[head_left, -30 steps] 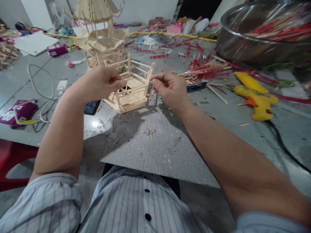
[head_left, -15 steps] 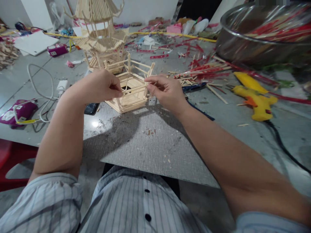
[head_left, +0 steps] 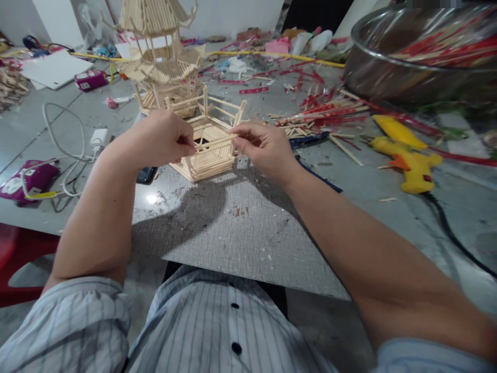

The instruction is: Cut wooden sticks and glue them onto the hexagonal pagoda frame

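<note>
Pinching a thin pale stick (head_left: 214,142) with 2 hands: near its left end with the left hand (head_left: 158,137), near its right end with the right hand (head_left: 267,146), thumb and fingers of each grip pressed together on it. Holding it level along the near side of a many-sided frame (head_left: 212,170) of similar sticks, with posts at the corners and a dark gap in the floor. Cannot quite tell, with the fingertips partly hidden, whether the stick touches the posts. Have the frame flat on the grey surface (head_left: 240,228), straight ahead of the body and just before a tiered pagoda model (head_left: 174,70). Beside the left wrist, see a dark phone (head_left: 146,175) partly covered, then a white charger (head_left: 100,138) with a looped cable, and farther left a purple pouch (head_left: 31,178). Beyond the right hand, find loose sticks (head_left: 298,127) heaped near red wrappings (head_left: 322,106). Well to the right, note a yellow glue gun (head_left: 407,161) lying on its side, with its black cord running to the picture's edge, and behind it a metal basin (head_left: 373,80) holding red-wrapped sticks (head_left: 450,49)
</note>
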### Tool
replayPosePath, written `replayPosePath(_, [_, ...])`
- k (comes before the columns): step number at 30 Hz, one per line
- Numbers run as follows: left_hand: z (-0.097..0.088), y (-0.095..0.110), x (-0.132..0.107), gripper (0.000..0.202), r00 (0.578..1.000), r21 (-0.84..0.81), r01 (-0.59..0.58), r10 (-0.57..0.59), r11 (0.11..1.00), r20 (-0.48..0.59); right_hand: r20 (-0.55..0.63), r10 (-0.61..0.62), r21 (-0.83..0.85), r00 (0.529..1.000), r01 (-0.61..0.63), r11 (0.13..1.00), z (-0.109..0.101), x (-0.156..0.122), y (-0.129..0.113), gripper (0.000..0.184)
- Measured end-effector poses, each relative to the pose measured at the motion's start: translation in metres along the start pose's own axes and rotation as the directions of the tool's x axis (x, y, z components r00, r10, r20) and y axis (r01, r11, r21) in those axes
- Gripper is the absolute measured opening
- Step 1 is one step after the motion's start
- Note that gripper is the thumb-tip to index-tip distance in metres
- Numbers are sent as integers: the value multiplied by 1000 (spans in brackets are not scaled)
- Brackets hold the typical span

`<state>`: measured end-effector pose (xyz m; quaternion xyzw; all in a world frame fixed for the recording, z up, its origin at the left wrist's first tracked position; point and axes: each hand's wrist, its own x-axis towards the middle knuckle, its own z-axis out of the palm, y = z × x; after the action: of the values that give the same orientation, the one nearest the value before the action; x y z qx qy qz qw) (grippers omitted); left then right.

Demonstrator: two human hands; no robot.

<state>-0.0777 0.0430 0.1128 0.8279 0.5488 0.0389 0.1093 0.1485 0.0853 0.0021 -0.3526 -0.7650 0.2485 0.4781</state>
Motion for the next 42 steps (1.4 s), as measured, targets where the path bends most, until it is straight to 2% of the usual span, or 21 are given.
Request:
replayPosePath(9, [2, -4, 1, 20, 997, 33, -70, 70, 997, -12, 51, 31, 18, 998, -31, 999, -4, 2, 1, 25])
replayPosePath(18, [1, 1, -2, 24, 999, -1, -39, 39, 999, -28, 12, 26, 14, 1000, -26, 1000, -3, 0, 1, 23])
replayPosePath(21, [3, 6, -3, 28, 993, -9, -18, 16, 1000, -119, -24, 7, -1, 1000, -7, 1000, -3, 0, -2, 21])
replayPosePath(24, [10, 9, 0, 27, 980, -22, -12, 8, 1000, -198, -47, -6, -3, 999, 6, 1000, -1, 0, -4, 17])
replayPosePath(29, [25, 13, 12, 24, 965, -39, -14, 3, 999, -262, -54, 1, 14, 999, 0, 1000, 3, 1, -1, 16])
replayPosePath(34, [39, 27, 16, 26, 968, 18, -4, 8, 1000, -250, 16, -18, -3, 1000, 18, 1000, 0, 3, -2, 25])
replayPosePath(37, [47, 33, 16, 27, 969, 82, -5, 24, 997, -244, 59, -40, -35, 997, 43, 998, -2, 5, -2, 22])
replayPosePath(42, [54, 35, 18, 27, 957, 91, 20, 7, 996, -289, 65, -20, -3, 998, 20, 1000, 0, 5, 1, 20])
